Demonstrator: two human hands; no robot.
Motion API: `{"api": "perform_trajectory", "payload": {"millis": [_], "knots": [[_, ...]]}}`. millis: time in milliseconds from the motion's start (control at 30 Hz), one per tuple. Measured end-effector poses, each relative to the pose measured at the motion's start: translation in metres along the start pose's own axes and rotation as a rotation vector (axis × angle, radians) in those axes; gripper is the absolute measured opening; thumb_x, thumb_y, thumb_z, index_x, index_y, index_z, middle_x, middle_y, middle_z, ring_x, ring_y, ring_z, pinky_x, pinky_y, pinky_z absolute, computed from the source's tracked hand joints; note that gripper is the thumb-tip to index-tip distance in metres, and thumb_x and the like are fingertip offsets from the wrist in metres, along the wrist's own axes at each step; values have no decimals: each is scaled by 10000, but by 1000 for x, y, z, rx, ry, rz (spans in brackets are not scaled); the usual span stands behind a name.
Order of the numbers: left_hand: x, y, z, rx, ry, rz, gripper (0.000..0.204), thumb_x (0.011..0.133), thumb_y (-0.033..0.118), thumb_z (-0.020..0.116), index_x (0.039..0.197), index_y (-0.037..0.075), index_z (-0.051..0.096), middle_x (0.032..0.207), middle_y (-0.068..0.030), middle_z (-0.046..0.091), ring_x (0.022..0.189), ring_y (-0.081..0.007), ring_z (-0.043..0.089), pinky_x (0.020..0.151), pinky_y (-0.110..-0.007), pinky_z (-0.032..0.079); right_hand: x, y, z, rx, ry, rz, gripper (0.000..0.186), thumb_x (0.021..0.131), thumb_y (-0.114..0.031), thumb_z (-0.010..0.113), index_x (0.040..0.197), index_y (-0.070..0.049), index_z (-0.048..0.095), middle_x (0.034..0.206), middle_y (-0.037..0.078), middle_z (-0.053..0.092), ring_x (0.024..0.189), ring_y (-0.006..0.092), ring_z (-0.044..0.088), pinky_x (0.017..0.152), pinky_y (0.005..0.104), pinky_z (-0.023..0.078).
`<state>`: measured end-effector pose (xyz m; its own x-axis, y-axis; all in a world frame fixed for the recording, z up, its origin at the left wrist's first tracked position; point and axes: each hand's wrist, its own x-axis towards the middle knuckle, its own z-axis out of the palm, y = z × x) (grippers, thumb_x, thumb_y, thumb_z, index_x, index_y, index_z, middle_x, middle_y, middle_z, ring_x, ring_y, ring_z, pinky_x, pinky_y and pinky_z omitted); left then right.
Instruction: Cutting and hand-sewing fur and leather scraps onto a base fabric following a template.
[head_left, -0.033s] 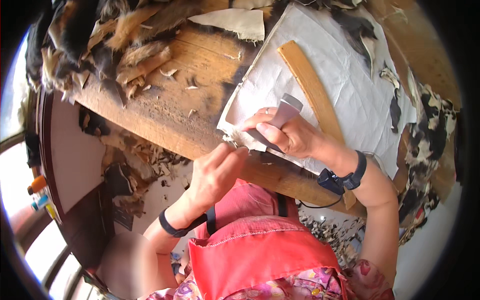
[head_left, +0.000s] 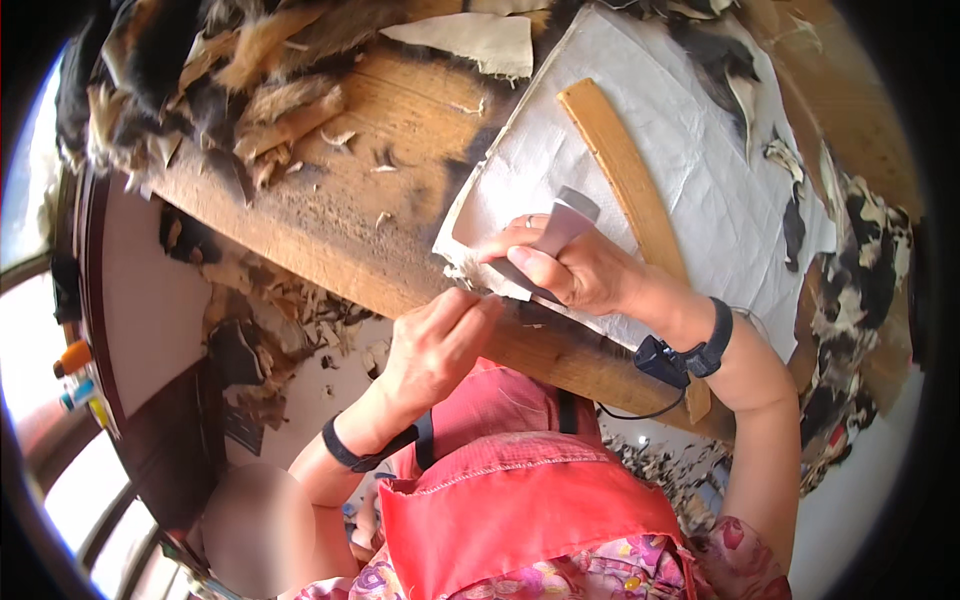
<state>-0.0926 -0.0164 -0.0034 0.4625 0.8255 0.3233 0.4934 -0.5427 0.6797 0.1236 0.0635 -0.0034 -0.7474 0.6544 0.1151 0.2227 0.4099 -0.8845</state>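
Holds a metal blade [head_left: 572,218] above the near edge of a white sheet [head_left: 720,190], with the pale, flared end toward 1 o'clock and the dark lower edge toward 7 o'clock. Clamps it in the right hand [head_left: 590,272], fingers wrapped round the middle, with a ring on one of them.

Taking the blade as the middle of the clock, holds the left hand [head_left: 430,350] at 8 o'clock, near the dark edge, with thumb and fingertips drawn together; cannot tell whether clamped on anything. Just above those fingertips, between 8 and 9 o'clock, a ragged whitish scrap [head_left: 458,272] at the sheet's corner.

From 1 o'clock, a curved wooden strip [head_left: 622,165] lying across the sheet and running down behind the right forearm. Farther out at 1 o'clock, a dark fur piece [head_left: 712,55] on the sheet.

Under the sheet and out to 9 and 10 o'clock, a worn wooden counter [head_left: 390,190] with small scraps on top. At 11 o'clock, a pale cut piece [head_left: 475,42]; at 10 o'clock, a heap of brown and black fur [head_left: 245,65]. At 3 o'clock, well apart, black-and-white fur [head_left: 862,260]. At 6 o'clock, a red apron [head_left: 520,500]; at 4 o'clock, a black wristband [head_left: 715,340] on the right wrist.
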Motion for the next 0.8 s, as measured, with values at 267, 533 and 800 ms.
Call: {"api": "perform_trajectory", "payload": {"millis": [267,533,800], "knots": [[-13,22,44,320,88,4,377,734,38,637,1100,-49,613,885,-74,570,727,-171,610,594,-283,508,2,14,8,-87,-8,-166,258,941,-125,459,1056,-34,671,957,152,686,874,320,639,797,402,494],[-5,30,57,398,120,-26,312,732,43,652,1033,-31,614,773,-60,477,675,-183,562,555,-307,490,4,18,12,-115,8,-156,251,935,-138,473,1005,-37,693,919,143,700,841,331,647,787,406,499],[-5,55,55,-112,391,-554,115,830,-40,682,934,6,688,708,-50,648,589,-69,589,559,-217,467,0,6,-12,-13,235,-191,320,1010,-238,443,1005,-5,662,816,161,666,751,310,658,663,354,506]]}}
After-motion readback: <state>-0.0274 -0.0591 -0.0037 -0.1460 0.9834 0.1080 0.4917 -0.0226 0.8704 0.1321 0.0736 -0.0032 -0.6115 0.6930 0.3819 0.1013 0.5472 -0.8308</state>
